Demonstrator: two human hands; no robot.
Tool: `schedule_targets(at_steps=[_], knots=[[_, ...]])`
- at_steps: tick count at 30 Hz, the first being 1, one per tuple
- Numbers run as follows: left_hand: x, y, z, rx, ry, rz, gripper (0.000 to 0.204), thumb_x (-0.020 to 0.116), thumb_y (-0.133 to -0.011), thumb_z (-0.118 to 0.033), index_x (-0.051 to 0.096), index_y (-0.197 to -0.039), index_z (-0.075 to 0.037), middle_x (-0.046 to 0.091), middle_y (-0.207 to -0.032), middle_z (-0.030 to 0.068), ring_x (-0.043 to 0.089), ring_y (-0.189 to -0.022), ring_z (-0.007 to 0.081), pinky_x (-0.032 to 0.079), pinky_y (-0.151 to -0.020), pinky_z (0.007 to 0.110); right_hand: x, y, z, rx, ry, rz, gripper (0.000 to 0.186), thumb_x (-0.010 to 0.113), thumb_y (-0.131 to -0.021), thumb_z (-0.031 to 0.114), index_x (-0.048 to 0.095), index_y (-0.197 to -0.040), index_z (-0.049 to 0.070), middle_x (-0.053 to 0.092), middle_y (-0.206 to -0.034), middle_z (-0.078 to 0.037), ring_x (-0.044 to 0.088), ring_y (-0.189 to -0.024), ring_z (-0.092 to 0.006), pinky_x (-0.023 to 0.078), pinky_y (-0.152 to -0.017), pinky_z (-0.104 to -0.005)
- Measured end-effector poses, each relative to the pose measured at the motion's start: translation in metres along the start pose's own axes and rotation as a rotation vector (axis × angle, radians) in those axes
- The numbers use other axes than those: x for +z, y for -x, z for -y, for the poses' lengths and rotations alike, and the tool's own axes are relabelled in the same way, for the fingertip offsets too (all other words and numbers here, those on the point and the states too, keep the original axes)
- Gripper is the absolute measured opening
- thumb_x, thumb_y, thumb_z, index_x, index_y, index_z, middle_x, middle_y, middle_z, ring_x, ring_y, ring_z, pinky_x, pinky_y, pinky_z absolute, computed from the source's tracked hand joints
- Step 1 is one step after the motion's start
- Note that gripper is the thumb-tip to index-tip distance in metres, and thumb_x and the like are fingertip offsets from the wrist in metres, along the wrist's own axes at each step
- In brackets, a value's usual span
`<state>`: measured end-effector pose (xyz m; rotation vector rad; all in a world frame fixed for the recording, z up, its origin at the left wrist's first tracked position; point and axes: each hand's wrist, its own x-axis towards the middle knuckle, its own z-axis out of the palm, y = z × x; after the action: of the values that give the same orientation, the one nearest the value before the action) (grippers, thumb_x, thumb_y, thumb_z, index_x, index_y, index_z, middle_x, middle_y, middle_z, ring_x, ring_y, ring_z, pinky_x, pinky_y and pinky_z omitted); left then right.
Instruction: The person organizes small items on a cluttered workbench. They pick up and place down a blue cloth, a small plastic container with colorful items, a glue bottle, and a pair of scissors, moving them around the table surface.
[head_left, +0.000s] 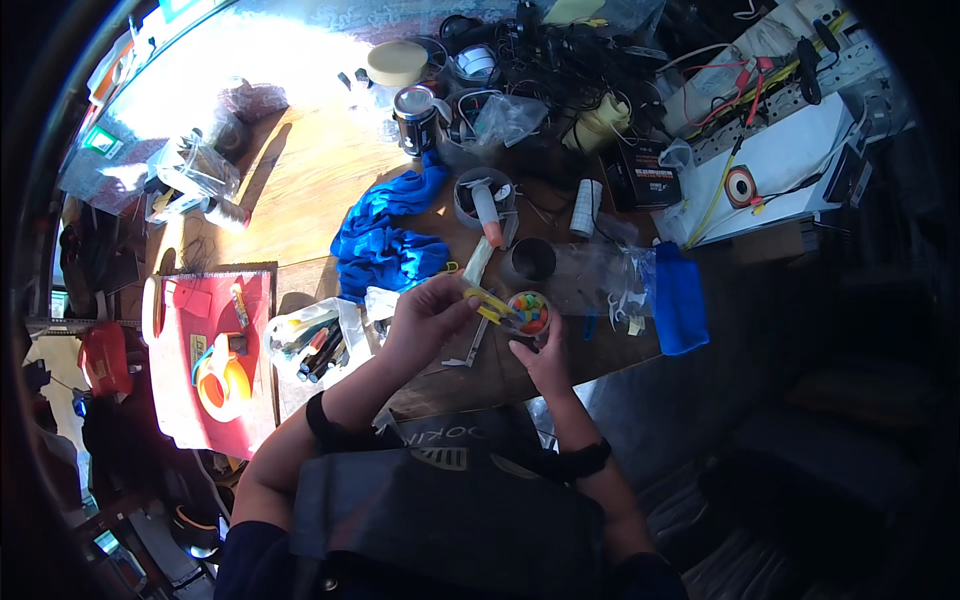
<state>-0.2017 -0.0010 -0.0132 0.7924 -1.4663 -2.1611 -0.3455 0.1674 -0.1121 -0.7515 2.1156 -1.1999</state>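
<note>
My right hand (543, 358) holds a small clear cup (528, 313) filled with several colourful small pieces, just above the near edge of the wooden table (310, 190). My left hand (428, 318) pinches a small yellow clip-like piece (487, 301) right at the cup's rim. Both hands are close together, almost touching over the cup. Both wrists wear dark bands.
A crumpled blue cloth (385, 240) lies beyond my left hand. A clear bag of pens (310, 345), a red tray (215, 350) with an orange tape measure (222, 380), a dark cup (530, 262), a blue pouch (680, 300), a tin can (415, 115) and tangled cables (560, 50) crowd the table.
</note>
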Motion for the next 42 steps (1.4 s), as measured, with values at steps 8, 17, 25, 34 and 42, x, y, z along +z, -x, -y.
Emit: schedule_targets(at_steps=[8,17,25,34,42], knots=[[0.03,-0.036,0.005,0.371,-0.782,0.249,0.011,0.064,-0.079,-0.008,0.06,-0.088,-0.004,0.059,-0.083,0.0088,0.059,-0.073,0.0276,0.047,-0.065,0.034,0.001,-0.004,-0.007,-0.003,-0.25,-0.014,0.071,0.071,-0.075,0.005,0.033,-0.135,0.005,0.043,-0.125,-0.012,0.05,-0.113,-0.0228,0.047,-0.089,-0.0344],[0.041,-0.041,0.007,0.189,-1.079,0.493,0.028,0.064,-0.078,-0.01,0.058,-0.106,-0.006,0.06,-0.089,0.0129,0.062,-0.081,0.0319,0.049,-0.071,0.039,0.005,-0.008,-0.013,-0.115,-0.185,-0.049,0.074,0.072,-0.071,0.008,0.033,-0.134,0.005,0.043,-0.125,-0.016,0.048,-0.117,-0.0267,0.044,-0.094,-0.0374],[-0.074,0.003,0.002,0.006,-0.782,-0.035,0.024,0.058,-0.087,-0.011,0.057,-0.108,-0.001,0.064,-0.087,0.0128,0.064,-0.077,0.0223,0.05,-0.068,0.031,0.015,-0.013,-0.012,-0.194,-0.124,-0.073,0.078,0.077,-0.068,0.01,0.034,-0.132,0.005,0.047,-0.123,-0.017,0.05,-0.114,-0.0279,0.04,-0.098,-0.0372],[-0.071,0.073,0.07,-0.343,-1.242,0.266,0.026,0.054,-0.083,-0.012,0.055,-0.108,-0.007,0.056,-0.094,0.0229,0.059,-0.086,0.0395,0.049,-0.07,0.045,0.016,-0.019,-0.018,-0.122,0.019,-0.06,0.078,0.08,-0.067,0.016,0.034,-0.13,0.002,0.049,-0.121,-0.017,0.052,-0.11,-0.0286,0.042,-0.096,-0.0374],[-0.079,0.068,0.108,-0.089,-1.252,0.174,0.028,0.052,-0.08,-0.004,0.053,-0.108,-0.007,0.05,-0.104,0.0193,0.057,-0.088,0.0357,0.049,-0.072,0.042,0.013,-0.017,-0.015,-0.11,0.01,-0.043,0.076,0.08,-0.068,0.018,0.036,-0.128,0.002,0.05,-0.118,-0.018,0.053,-0.108,-0.0284,0.042,-0.094,-0.0365]])
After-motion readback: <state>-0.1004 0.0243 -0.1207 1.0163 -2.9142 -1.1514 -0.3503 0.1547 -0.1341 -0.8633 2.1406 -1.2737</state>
